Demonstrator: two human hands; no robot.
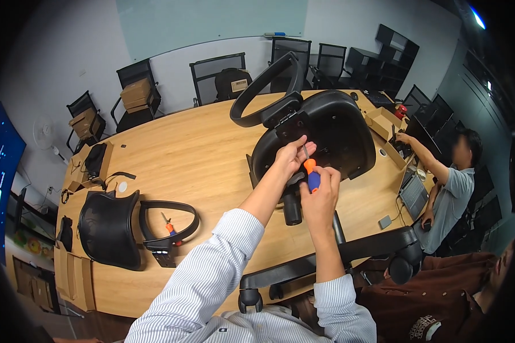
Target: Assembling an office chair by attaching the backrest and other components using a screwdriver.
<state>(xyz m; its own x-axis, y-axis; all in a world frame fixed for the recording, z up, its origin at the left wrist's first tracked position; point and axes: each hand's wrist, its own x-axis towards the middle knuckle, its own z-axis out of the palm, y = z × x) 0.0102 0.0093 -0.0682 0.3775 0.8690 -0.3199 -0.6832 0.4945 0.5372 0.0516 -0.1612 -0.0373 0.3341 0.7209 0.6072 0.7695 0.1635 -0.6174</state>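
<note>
Mid-frame, my right hand (321, 193) is clenching an orange-and-blue screwdriver (311, 173), long axis pointing up, leaning slightly left, my left hand (290, 157) curling alongside, whether gripping I can't tell

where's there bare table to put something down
The biggest bare patch of table lies between the backrest and the seat. A smaller one lies between the seat and laptop. Crowded: around the hands and held screwdriver, by the loose armrest, and around the open box on the right.
</note>
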